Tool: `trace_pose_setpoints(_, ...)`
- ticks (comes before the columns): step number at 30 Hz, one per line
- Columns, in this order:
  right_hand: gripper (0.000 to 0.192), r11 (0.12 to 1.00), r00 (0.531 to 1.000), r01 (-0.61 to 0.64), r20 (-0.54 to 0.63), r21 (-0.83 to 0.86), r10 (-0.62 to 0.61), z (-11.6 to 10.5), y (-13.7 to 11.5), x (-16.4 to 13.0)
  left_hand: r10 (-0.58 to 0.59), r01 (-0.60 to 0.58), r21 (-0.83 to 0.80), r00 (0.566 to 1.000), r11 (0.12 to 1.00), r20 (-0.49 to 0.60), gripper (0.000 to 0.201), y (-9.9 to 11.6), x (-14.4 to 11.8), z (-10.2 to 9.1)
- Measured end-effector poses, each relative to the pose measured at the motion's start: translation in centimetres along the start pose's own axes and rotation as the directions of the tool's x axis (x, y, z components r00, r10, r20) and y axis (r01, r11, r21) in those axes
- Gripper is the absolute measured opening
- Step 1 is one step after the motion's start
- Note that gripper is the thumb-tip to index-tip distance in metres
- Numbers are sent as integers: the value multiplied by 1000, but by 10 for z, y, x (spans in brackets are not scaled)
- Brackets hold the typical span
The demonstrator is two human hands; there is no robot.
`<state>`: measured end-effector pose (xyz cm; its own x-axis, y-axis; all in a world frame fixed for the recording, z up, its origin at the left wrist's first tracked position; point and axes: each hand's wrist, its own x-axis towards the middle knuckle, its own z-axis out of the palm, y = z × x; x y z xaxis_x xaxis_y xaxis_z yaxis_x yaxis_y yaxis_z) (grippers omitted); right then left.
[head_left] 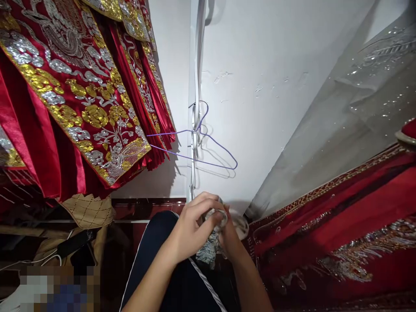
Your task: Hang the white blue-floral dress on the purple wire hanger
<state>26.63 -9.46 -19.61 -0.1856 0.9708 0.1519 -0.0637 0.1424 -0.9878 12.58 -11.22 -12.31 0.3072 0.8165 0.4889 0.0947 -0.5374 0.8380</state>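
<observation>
setting: i am in what looks like a small costume or garment storeroom, maybe a tailoring back room. red satin robes (74, 104) with gold and silver sequin embroidery hang packed at my left; another embroidered red garment (341, 225) spreads at my right beside sheer silver-flecked fabric (351, 108). a bare purple wire hanger (208, 151) hangs on the plain white wall (266, 65). a quilted tan bag (89, 210) and cables sit low at left.

We see open white wall (260, 108) above the hands; hanging red garments (81, 99) crowd the left, red embroidered cloth (341, 225) the right, and a purple wire hanger (208, 149) (hooked centrally) intrudes.
</observation>
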Motion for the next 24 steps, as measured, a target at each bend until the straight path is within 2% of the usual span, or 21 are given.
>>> trace_pose_setpoints(2, 58, 997, 994, -46, 101, 65, 40, 2, -11, -2, 44, -41, 51, 996, 998, -76, 18, 2, 2, -5)
trace_pose_setpoints(3, 53, 996, 979, -59, 198, 62, 46, 3, -19, -3, 57, -49, 65, 990, 997, -127, 17, 0, 5, -9)
trace_pose_setpoints(5, 45, 999, 913, -52, 405, 7, 45, 6, -33, -5, 74, -57, 82, 974, 995, -215, 16, -5, 11, -20)
trace_pose_setpoints(7, 39, 997, 868, -30, 493, -73, 62, 5, -45, -5, 49, -35, 70, 976, 997, -210, 17, -12, 14, -28)
trace_pose_setpoints(8, 31, 993, 876, -18, 477, -117, 72, 2, -50, -2, 12, -2, 59, 986, 998, -165, 19, -16, 13, -31)
trace_pose_setpoints(10, 12, 978, 931, 12, 359, -210, 66, -9, -58, 8, -90, 92, 72, 995, 993, -34, 25, -23, 2, -33)
trace_pose_setpoints(12, 6, 960, 986, 101, 158, -261, -61, -26, -67, 28, -189, 175, 167, 979, 970, 75, 30, -30, -18, -34)
trace_pose_setpoints(13, 4, 950, 985, 171, 32, -262, -169, -35, -72, 41, -229, 201, 232, 968, 952, 102, 30, -31, -29, -35)
trace_pose_setpoints(14, 4, 936, 953, 258, -97, -242, -287, -43, -77, 57, -263, 220, 296, 958, 930, 116, 30, -32, -39, -37)
trace_pose_setpoints(15, 9, 914, 898, 345, -209, -211, -387, -48, -81, 73, -300, 239, 356, 946, 903, 124, 30, -31, -47, -41)
trace_pose_setpoints(16, 16, 902, 861, 398, -270, -169, -431, -50, -82, 90, -332, 256, 409, 935, 876, 124, 29, -29, -53, -45)
trace_pose_setpoints(17, 24, 899, 861, 417, -261, -131, -437, -48, -81, 107, -356, 269, 456, 928, 848, 115, 28, -24, -57, -51)
trace_pose_setpoints(18, 28, 906, 881, 410, -212, -106, -423, -44, -77, 123, -369, 277, 497, 924, 822, 97, 28, -19, -58, -58)
trace_pose_setpoints(21, 27, 943, 947, 313, -33, -114, -319, -20, -48, 159, -357, 274, 604, 934, 748, 18, 27, -1, -55, -80)
trace_pose_setpoints(24, 19, 957, 969, 237, -36, -165, -246, -12, -13, 170, -361, 270, 695, 932, 666, -15, 23, 7, -53, -101)
